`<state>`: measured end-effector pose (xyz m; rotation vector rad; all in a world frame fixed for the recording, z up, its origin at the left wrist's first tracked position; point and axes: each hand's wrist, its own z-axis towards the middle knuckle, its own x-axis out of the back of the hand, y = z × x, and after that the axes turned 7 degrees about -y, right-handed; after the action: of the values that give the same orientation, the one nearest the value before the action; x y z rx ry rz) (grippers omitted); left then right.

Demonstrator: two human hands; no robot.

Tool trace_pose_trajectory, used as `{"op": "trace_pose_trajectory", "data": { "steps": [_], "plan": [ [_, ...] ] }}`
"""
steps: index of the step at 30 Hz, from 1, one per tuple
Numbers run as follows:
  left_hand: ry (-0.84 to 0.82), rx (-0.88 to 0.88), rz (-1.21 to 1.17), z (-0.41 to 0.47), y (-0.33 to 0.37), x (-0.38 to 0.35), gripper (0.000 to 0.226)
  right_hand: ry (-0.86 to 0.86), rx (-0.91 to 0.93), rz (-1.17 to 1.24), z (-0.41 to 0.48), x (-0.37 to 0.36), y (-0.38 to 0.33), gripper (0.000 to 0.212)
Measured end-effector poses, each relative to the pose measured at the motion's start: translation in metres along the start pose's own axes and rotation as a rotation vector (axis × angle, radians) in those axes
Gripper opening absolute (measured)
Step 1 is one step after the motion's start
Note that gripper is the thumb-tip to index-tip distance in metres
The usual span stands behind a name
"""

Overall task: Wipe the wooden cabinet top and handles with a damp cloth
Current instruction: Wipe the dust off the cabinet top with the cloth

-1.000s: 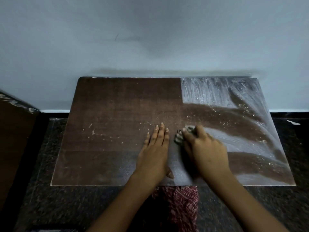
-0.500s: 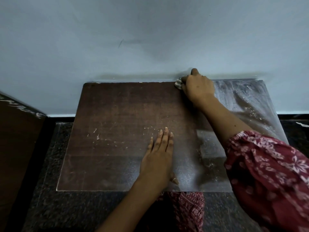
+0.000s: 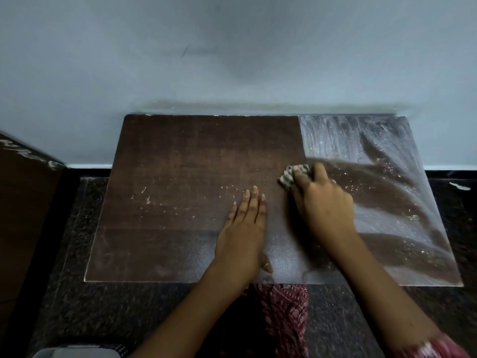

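Observation:
The dark brown wooden cabinet top fills the middle of the view, against a pale wall. Its right part is streaked with whitish dust and wet smears; the left part looks darker and cleaner, with a few pale specks. My right hand grips a small striped cloth and presses it onto the top near the middle, a little right of centre. My left hand lies flat on the wood beside it, fingers straight and together. The cabinet handles are out of sight.
A dark speckled stone floor surrounds the cabinet. A brown wooden panel stands at the left edge. The pale wall runs right behind the top. A red patterned garment hangs below the front edge.
My right hand has pulled the cloth back from the far edge at the wall toward the middle of the top. My left hand has stayed flat in the same place.

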<state>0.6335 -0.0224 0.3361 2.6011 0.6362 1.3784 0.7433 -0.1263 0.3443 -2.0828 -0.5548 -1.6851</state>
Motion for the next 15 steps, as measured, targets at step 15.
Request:
{"op": "trace_pose_trajectory", "data": {
  "steps": [15],
  "plan": [
    [0.021,0.025,0.013,0.002,0.004,-0.003,0.116,-0.243,0.032,-0.038,-0.149,-0.013,0.019,0.064]
  ]
}}
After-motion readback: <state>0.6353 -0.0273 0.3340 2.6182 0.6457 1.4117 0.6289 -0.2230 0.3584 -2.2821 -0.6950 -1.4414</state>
